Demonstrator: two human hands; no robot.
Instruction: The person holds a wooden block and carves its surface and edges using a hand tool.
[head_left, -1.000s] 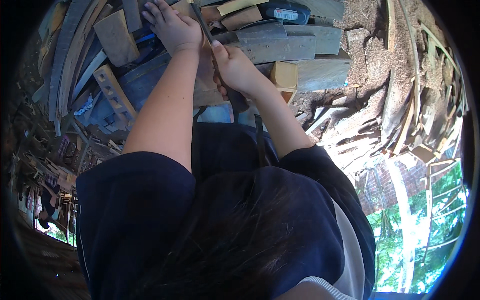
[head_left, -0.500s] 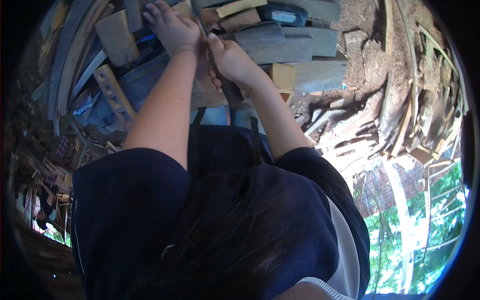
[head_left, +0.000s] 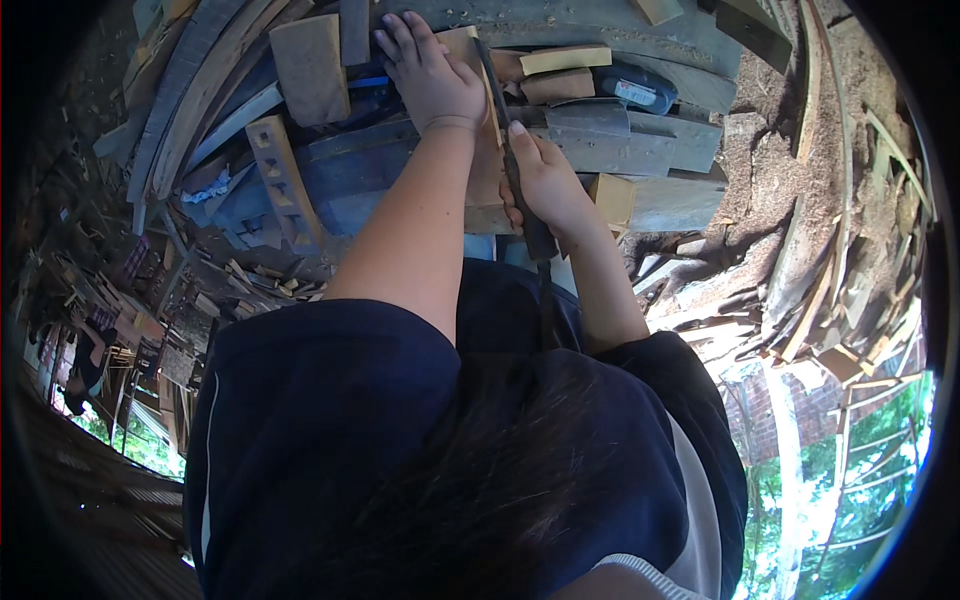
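Note:
A long dark tool with a thick handle (head_left: 540, 235) lies lengthwise along a narrow pale board (head_left: 462, 40). My right hand (head_left: 542, 188) is wrapped round it, thumb on top, at the lower part of the board. Just left of the tool, my left hand (head_left: 430, 78) rests on the board with its fingers stretched out and apart; part of the board is hidden under it. Small pale wood offcuts (head_left: 565, 57) lie right of the tool's tip, beside a dark blue oblong object (head_left: 638, 92) with a white label.
Stacked planks (head_left: 665, 148) surround my hands, with a notched wooden strip (head_left: 285, 185) at left. Bark and slats (head_left: 800, 240) cover the right side. Another person (head_left: 85, 365) in dark clothing appears at the far left, among scrap wood. A brick wall (head_left: 800, 410) and foliage show lower right.
The view has shifted, so both hands and the planks around them appear farther right. My hands keep the same hold on the tool and board.

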